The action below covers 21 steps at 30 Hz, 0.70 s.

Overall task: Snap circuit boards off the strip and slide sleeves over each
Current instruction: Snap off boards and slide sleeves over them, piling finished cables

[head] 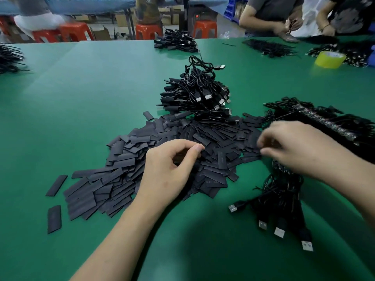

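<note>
Black sleeves (125, 169) heaped mid-worktop (81, 88); board strip (324, 122) (cables attached) toward the right edge. Left hand (168, 165) curled over the heap, right hand (294, 147) blurred beside it, apart from the left hand. Neither grip can be told.

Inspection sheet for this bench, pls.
Surface: green mat.
Job's things: sleeves piled at centre; board strip at right, beyond the right hand.
Clutter: yellow tape roll, far right.
Grippers: left hand pinches a sleeve at the pile; right hand blurred, grip unclear.
Cables: USB heap behind the sleeves; bunch under the right hand.
Surroundings: people working at the far side; red stools; more cable piles.
</note>
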Motion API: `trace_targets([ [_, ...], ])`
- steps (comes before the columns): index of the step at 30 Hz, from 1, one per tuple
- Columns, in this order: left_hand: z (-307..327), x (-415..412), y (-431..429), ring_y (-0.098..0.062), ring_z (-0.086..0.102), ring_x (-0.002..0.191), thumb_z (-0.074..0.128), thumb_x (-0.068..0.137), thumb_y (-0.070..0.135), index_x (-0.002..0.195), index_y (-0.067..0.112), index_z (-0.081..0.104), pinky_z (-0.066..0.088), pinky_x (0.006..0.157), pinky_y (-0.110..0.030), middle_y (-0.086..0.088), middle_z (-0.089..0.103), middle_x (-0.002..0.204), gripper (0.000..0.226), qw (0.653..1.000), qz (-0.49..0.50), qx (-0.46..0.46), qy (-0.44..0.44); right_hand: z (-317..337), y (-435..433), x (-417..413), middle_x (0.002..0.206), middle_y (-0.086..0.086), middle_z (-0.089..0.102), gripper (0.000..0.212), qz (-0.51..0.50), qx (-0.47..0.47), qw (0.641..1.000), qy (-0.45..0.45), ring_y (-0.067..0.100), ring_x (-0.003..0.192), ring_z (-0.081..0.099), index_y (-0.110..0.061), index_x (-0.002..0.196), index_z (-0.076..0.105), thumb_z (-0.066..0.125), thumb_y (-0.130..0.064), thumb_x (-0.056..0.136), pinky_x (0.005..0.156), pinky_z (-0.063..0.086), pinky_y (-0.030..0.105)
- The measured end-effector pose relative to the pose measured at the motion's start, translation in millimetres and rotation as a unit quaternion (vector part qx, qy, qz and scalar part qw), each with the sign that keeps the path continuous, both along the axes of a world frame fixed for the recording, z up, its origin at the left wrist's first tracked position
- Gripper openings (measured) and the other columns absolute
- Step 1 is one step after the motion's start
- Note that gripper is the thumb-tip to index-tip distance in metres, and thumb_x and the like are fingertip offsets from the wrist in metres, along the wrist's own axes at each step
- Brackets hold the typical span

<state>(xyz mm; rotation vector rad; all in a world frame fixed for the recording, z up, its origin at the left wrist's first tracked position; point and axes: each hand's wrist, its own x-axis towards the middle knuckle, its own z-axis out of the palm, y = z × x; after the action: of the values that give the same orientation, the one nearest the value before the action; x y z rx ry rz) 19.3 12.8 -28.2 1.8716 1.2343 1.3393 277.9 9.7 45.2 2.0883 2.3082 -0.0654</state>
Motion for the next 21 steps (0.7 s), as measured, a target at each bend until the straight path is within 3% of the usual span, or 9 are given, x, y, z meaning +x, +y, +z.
trace_targets([
  [4, 2, 1, -1, -0.007, 0.073, 0.086, 0.070, 0.097, 0.023, 0.094, 0.023, 0.080, 0.057, 0.078, -0.027, 0.016, 0.076, 0.084, 0.011, 1.000, 0.005, -0.002, 0.012, -17, -16, 18, 0.098, -0.004, 0.056, 0.034, -0.076, -0.022, 0.992, -0.102, 0.022, 0.096, 0.061, -0.020, 0.096, 0.070, 0.061, -0.053, 0.095, 0.081, 0.057, 0.040],
  [9, 2, 1, -4, -0.010, 0.073, 0.082, 0.070, 0.096, 0.022, 0.093, 0.021, 0.080, 0.059, 0.076, -0.035, 0.013, 0.076, 0.082, 0.011, 1.000, -0.003, -0.013, 0.007, -22, -14, 16, 0.106, -0.002, 0.057, 0.037, -0.079, -0.022, 0.994, -0.074, 0.023, 0.107, 0.057, -0.021, 0.106, 0.065, 0.067, -0.055, 0.091, 0.085, 0.051, 0.036],
  [13, 4, 1, -4, -0.009, 0.072, 0.082, 0.072, 0.095, 0.022, 0.092, 0.021, 0.081, 0.057, 0.072, -0.029, 0.017, 0.075, 0.083, 0.010, 0.999, -0.026, 0.001, 0.026, -8, -11, 9, 0.086, -0.011, 0.063, 0.028, -0.042, 0.012, 0.990, 0.131, 0.011, 0.082, 0.059, -0.030, 0.082, 0.059, 0.085, -0.041, 0.078, 0.069, 0.045, 0.033],
  [17, 5, 2, -5, -0.006, 0.072, 0.086, 0.075, 0.092, 0.029, 0.099, 0.029, 0.082, 0.056, 0.077, -0.025, 0.019, 0.077, 0.093, 0.010, 0.994, -0.099, -0.002, 0.037, 2, -8, -14, 0.072, -0.006, 0.070, 0.023, 0.033, -0.038, 0.923, 0.383, 0.010, 0.065, 0.060, -0.024, 0.075, 0.071, 0.092, -0.032, 0.068, 0.063, 0.047, 0.026],
  [19, 5, 2, -4, -0.003, 0.071, 0.079, 0.076, 0.087, 0.036, 0.098, 0.033, 0.081, 0.058, 0.076, -0.030, 0.014, 0.078, 0.089, 0.013, 0.991, -0.121, -0.058, -0.003, 2, -3, -30, 0.072, -0.001, 0.072, 0.023, 0.069, -0.059, 0.890, 0.448, 0.007, 0.062, 0.059, -0.025, 0.077, 0.072, 0.093, -0.028, 0.068, 0.061, 0.046, 0.020],
  [21, 5, 1, -2, -0.007, 0.067, 0.067, 0.078, 0.082, 0.037, 0.089, 0.032, 0.082, 0.056, 0.066, -0.027, 0.005, 0.076, 0.077, 0.009, 0.983, -0.131, -0.110, -0.058, -6, 3, -46, 0.071, 0.000, 0.072, 0.027, 0.080, -0.049, 0.880, 0.466, 0.006, 0.060, 0.059, -0.022, 0.076, 0.070, 0.095, -0.025, 0.067, 0.060, 0.047, 0.020],
])
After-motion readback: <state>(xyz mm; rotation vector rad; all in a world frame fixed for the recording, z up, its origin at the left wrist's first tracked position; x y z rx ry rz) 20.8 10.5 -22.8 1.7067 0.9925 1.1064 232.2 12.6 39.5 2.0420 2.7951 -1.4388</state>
